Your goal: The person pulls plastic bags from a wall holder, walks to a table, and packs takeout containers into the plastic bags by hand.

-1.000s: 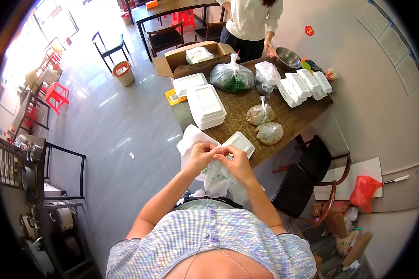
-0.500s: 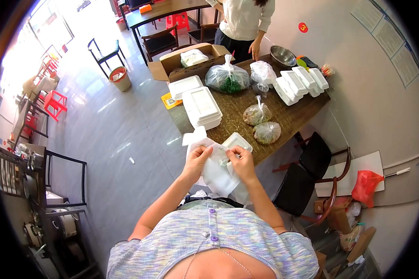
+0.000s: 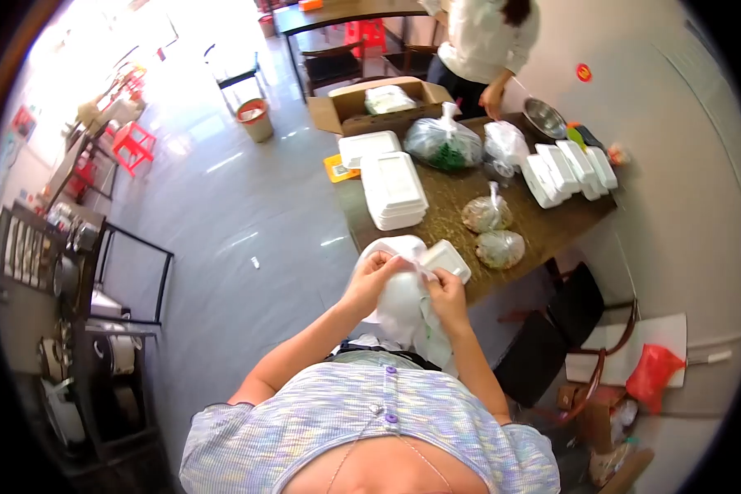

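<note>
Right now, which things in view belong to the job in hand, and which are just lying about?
In the job, or likely so:
white plastic bag, held by left hand and right hand
nearest white box
stacked white boxes

Apparently lying about:
red bag by the wall
white scrap on the floor

knit top (image 3: 321,420): mottled pastel | sleeves (image 3: 210,436): short | buttons (image 3: 391,370): purple, round | necklace (image 3: 376,409): thin chain
</note>
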Tool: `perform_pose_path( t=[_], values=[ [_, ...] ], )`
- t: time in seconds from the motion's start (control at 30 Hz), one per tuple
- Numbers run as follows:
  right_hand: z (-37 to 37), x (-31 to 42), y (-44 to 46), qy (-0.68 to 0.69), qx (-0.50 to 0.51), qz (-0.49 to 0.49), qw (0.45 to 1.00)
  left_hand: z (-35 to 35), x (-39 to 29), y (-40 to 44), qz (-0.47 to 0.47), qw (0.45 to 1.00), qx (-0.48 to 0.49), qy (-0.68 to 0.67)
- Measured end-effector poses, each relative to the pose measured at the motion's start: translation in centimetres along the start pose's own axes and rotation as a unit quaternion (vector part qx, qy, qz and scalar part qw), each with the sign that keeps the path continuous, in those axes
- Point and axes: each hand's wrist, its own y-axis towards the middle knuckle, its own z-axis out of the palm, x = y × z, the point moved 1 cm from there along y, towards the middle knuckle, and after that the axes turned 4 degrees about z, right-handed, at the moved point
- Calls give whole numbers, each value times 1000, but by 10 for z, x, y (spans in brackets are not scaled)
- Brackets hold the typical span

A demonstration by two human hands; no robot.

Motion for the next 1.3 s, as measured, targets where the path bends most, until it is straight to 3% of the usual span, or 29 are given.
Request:
perform_pose_path(
  t=[0.03,0.07,0.13,0.17,0.23,0.27,0.33,0.37,0.47,0.53,0.6,0.63,0.7,0.8,0.9,1.0,1.03,1.07,1.13,1.17,1.23,1.27,1.3],
  values=[
    [-3,-5,2,-91,-24,2,996,-2,-5,-1,-52,993,-35,-104],
    [-7,-10,5,-180,-51,1,982,-30,5,10,-88,989,-26,-114],
    [-16,-48,21,120,-102,-48,986,-11,-29,-11,-57,984,-6,-171],
    [-18,-86,41,133,-188,10,973,-19,-23,-11,-54,985,36,-162],
    [-38,-91,50,296,-236,56,924,-44,-5,-15,-49,981,122,-142],
    [-45,-91,55,377,-256,79,887,-44,-8,-22,-39,990,131,-33],
    [-63,-82,59,385,-253,109,881,-41,-15,-39,-21,971,143,190],
    [-72,-77,59,389,-255,124,877,-47,-10,-41,14,952,105,286],
    [-83,-77,59,380,-246,112,884,-80,8,-32,36,919,-43,391],
    [-74,-76,55,339,-244,102,903,-113,32,-19,146,920,-204,302],
    [-57,-46,37,316,-169,49,932,-110,25,-21,133,905,-333,230],
    [-50,-42,32,305,-126,65,942,-86,7,-25,237,818,-333,406],
    [-36,-20,20,296,-46,88,950,-27,-24,-33,412,532,-278,685],
    [-20,-1,16,340,36,104,934,1,-12,-19,411,618,-26,670],
    [-26,10,22,372,63,108,920,-8,-15,2,281,718,-3,637],
    [-16,15,25,362,92,152,915,-8,-32,20,369,698,23,613],
    [-8,20,27,366,102,159,911,-24,-27,28,308,738,120,589],
    [1,25,28,369,112,165,908,-33,-29,37,358,713,197,570],
    [27,36,41,376,133,172,901,-61,-32,40,55,891,145,427],
    [44,39,50,373,121,178,902,-80,-39,45,63,909,100,399],
    [80,55,69,349,73,103,929,-126,-57,65,83,936,12,343],
    [95,64,81,333,46,63,940,-157,-72,80,111,909,-14,402],
    [103,55,94,360,22,86,929,-192,-89,91,134,879,-40,455]
  ],
)
